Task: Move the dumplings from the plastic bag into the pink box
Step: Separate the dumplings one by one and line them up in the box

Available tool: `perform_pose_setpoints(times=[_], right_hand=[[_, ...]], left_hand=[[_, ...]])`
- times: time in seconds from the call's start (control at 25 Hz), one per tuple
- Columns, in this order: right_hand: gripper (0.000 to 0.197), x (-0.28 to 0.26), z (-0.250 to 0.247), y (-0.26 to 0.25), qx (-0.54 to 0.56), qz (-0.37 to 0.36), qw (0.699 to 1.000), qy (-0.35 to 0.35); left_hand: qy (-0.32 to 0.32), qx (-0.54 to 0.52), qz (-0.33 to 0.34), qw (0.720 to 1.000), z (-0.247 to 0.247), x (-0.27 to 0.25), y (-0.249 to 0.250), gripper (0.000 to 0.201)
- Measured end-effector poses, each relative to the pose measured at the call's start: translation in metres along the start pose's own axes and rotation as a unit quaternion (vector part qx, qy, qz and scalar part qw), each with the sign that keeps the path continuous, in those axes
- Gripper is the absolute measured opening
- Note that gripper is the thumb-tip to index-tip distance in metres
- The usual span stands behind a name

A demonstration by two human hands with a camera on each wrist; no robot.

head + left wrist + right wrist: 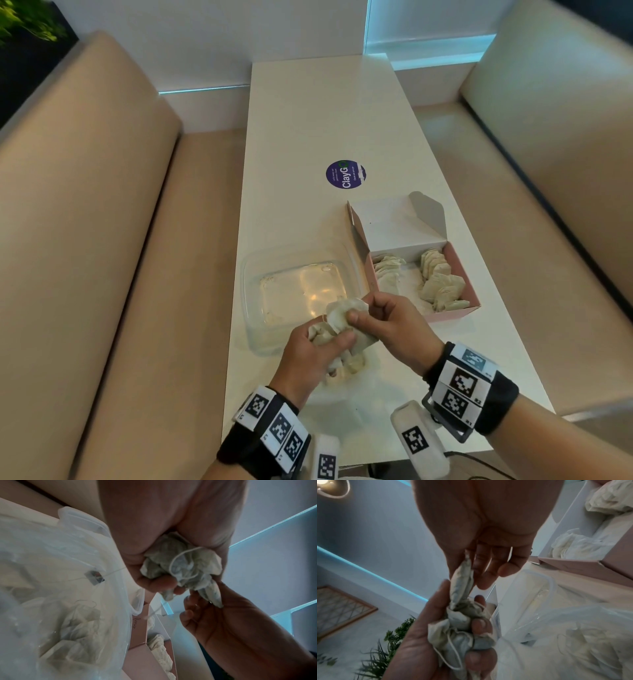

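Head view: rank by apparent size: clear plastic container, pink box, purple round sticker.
1. clear plastic container
2. pink box, close to the container with its lid open, so unsure
3. purple round sticker, clearly smallest

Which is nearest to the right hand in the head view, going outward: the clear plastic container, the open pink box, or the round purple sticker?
From the right hand:
1. Clear plastic container, just left of it; the open pink box, just right, is too close to call.
2. Round purple sticker, farther up the table.
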State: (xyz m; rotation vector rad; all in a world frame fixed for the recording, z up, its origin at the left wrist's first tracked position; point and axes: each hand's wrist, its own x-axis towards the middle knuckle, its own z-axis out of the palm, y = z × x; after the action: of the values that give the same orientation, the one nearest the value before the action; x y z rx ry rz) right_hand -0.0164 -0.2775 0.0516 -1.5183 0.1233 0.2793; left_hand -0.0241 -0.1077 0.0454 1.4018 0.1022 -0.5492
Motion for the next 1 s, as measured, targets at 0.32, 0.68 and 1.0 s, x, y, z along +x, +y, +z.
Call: perform_pose_setpoints(times=[0.32, 0.68, 1.0], right_hand=[[0.038, 0.007, -0.015, -0.034, -0.362, -0.015, 0.927, -0.094], [0.011, 0.021, -0.053, -0.053, -0.441, -0.021, 0.894, -0.084], [0.012, 0.089, -0.114, -0.013, -0.622, 0.135, 0.771, -0.020]], left_hand=[[0.032, 0.138, 0.036, 0.989, -0.003, 0.004, -0.002, 0.009], [0.047, 0.162, -0.008, 0.986, -0.012, 0.009, -0.015, 0.006], [0.072, 0.134, -0.055, 0.987, -0.032, -0.003, -0.027, 0.005]])
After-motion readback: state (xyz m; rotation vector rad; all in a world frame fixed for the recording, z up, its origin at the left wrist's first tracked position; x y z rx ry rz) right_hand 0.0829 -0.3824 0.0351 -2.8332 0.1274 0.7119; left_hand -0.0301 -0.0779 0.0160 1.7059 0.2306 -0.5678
